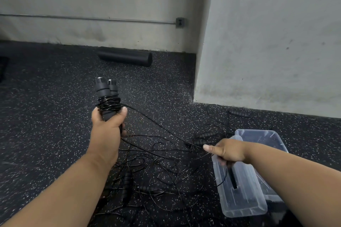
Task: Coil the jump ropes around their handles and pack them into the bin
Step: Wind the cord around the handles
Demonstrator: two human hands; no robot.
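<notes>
Left hand [108,127] grips handles [107,90] above tangled ropes [156,164].

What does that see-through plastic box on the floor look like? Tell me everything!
The clear plastic bin is a long rectangular box with a moulded, stepped rim. It sits on the speckled black rubber floor near the grey wall corner. It looks mostly empty, though dark shapes show through it. The right hand, pinching thin black rope, hovers over its near edge.
</notes>
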